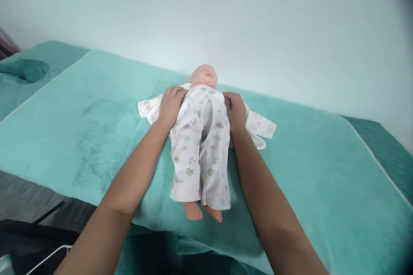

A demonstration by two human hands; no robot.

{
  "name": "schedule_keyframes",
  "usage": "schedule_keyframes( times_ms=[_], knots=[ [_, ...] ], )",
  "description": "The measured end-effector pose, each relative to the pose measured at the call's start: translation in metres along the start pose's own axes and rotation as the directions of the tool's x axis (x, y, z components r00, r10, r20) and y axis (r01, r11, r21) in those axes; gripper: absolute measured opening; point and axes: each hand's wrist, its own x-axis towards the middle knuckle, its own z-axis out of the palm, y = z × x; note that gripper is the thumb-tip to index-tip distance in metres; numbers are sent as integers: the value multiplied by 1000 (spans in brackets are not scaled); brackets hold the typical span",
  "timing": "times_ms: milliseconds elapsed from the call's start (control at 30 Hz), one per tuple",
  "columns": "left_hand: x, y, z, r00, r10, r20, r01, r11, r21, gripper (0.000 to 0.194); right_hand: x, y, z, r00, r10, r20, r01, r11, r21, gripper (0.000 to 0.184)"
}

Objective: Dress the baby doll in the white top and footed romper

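A baby doll (204, 76) lies on its back, head toward the wall and bare feet toward me. White printed baby trousers (185, 154) cover its legs and reach up over its chest, with an oval opening at the crotch. Beneath it a matching baby shirt (263, 125) is spread, sleeves out to both sides. My left hand (173, 102) is closed at the left edge of the trousers' waist, fingertips partly hidden against the doll's side. On the opposite edge, my right hand (235, 109) has its fingers curled in on the trousers' waist.
The doll lies on a padded bed with a teal cover (106, 124), against a pale wall (206, 17). A face hole (29, 71) shows at the bed's far left. A black object (35, 240) stands below the bed's front edge at lower left.
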Motion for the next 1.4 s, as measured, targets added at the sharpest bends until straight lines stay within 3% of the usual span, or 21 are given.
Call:
schedule_keyframes(
  times_ms=[133,233,367,467,600,700,833,1000,1067,1133,1200,1300,1400],
  knots=[
    [-21,5,-7,988,-9,-154,18,998,62,25,-24,-12,-9,998,-6,-56,5,1000,-5,24],
    [-39,11,-11,976,-98,-195,118,988,97,24,-39,-20,-14,992,108,-66,-107,994,17,25],
    [-54,16,-15,978,-207,22,207,978,13,27,-47,-26,-18,931,357,70,-362,929,74,30],
    [-54,15,-16,956,-262,134,269,963,-35,30,-46,-28,-21,883,447,142,-461,884,82,31],
    [-48,12,-20,921,-358,155,382,908,-171,33,-43,-29,-26,864,424,271,-477,861,175,34],
    [-46,11,-23,920,-343,190,390,855,-342,36,-42,-28,-28,861,365,354,-469,839,276,34],
    [-47,16,-24,897,-340,283,442,674,-592,35,-44,-27,-28,872,374,315,-468,824,318,36],
    [-47,22,-25,771,-450,449,614,341,-712,36,-44,-32,-30,877,404,260,-471,827,305,34],
    [-47,23,-24,728,-481,488,637,215,-740,33,-44,-36,-31,853,437,285,-520,761,388,32],
    [-47,24,-21,709,-483,514,636,123,-762,31,-45,-40,-32,810,492,320,-586,640,498,30],
    [-48,25,-18,725,-452,520,618,94,-780,29,-46,-44,-33,769,533,353,-631,546,551,28],
    [-50,28,-16,756,-383,530,609,117,-784,30,-45,-48,-34,735,544,405,-672,504,542,29],
    [-52,30,-20,757,-326,566,628,123,-769,34,-44,-48,-35,705,550,448,-705,475,527,27]
  ],
)
